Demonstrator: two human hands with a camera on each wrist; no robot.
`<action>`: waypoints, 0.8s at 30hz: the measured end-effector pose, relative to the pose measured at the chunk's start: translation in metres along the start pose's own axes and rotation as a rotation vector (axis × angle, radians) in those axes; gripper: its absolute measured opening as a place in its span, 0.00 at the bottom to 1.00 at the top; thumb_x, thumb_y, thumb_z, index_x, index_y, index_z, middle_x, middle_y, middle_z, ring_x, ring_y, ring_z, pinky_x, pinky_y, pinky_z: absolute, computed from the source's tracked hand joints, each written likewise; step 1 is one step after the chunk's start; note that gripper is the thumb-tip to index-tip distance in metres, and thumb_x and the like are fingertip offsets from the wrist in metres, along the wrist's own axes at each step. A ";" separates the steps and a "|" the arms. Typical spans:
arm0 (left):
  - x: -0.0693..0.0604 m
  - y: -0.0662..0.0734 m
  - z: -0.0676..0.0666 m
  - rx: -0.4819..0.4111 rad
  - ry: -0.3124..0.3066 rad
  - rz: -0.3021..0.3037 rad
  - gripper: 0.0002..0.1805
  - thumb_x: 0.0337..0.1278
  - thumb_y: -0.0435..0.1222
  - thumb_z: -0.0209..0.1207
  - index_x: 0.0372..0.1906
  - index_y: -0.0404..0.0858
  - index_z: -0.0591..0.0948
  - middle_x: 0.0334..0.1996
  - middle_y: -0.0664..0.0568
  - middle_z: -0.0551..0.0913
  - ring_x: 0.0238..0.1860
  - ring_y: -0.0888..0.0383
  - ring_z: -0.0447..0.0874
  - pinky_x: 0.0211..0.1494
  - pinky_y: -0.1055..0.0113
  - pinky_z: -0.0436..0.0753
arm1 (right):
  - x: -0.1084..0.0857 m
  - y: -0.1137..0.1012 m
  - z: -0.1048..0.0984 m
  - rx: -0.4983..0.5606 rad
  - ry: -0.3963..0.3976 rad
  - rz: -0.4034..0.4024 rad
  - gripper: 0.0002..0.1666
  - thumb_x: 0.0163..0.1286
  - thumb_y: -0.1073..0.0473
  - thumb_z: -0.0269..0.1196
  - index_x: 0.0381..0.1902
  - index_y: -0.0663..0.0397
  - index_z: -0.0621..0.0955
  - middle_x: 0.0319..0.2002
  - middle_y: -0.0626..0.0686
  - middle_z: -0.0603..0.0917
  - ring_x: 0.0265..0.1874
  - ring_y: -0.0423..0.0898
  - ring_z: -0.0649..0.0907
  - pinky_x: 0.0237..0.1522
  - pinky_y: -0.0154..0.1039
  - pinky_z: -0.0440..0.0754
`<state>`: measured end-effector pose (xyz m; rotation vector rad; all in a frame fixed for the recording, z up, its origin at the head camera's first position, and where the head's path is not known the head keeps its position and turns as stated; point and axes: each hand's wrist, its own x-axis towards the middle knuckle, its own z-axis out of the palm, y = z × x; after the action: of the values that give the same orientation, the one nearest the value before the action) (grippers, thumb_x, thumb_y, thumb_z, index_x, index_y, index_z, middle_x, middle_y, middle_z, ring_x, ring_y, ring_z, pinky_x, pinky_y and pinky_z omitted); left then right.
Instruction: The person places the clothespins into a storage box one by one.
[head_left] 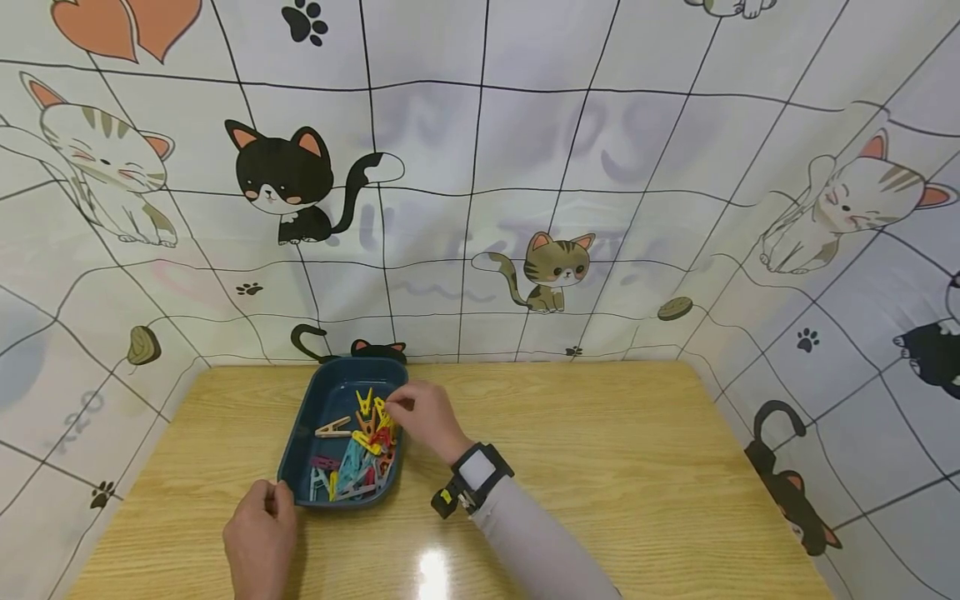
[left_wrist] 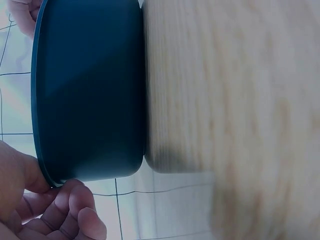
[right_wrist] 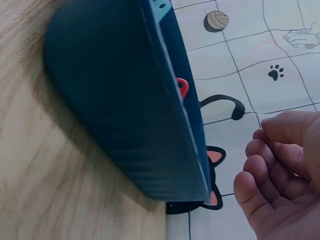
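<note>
A dark blue plastic bin stands on the table, holding several clothespins in yellow, red, teal, orange and wood colours. My left hand pinches the bin's near left corner rim between thumb and fingers, which the left wrist view shows close up at the hand. Over the bin's right rim, my right hand has its fingertips beside a yellow clothespin. In the right wrist view, the fingers of that hand are loosely curled with nothing visible between them. A wooden clothespin lies apart, left of the pile.
The light wood table extends right of the bin. Behind it hangs a white cloth with cat drawings and grid lines, also covering both sides. A strap with a small device sits on the right wrist.
</note>
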<state>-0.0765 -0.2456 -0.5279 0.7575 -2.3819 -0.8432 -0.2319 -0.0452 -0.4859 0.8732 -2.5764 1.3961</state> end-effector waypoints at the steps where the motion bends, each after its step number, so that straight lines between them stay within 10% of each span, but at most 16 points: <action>1: 0.000 0.000 0.000 -0.001 0.002 0.004 0.14 0.68 0.30 0.56 0.24 0.34 0.77 0.19 0.46 0.78 0.20 0.53 0.73 0.24 0.63 0.68 | 0.000 0.000 -0.002 0.004 0.004 0.000 0.05 0.70 0.63 0.68 0.37 0.56 0.90 0.36 0.51 0.89 0.33 0.39 0.82 0.37 0.28 0.78; 24: 0.001 -0.001 -0.001 0.026 -0.025 -0.022 0.13 0.69 0.31 0.55 0.25 0.34 0.77 0.21 0.46 0.77 0.23 0.51 0.72 0.26 0.62 0.67 | -0.043 0.044 -0.067 -0.057 0.236 0.030 0.04 0.68 0.63 0.69 0.39 0.56 0.90 0.34 0.49 0.87 0.31 0.41 0.83 0.35 0.33 0.80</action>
<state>-0.0764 -0.2478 -0.5279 0.7897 -2.4149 -0.8363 -0.2314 0.0459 -0.4942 0.6232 -2.4469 1.3364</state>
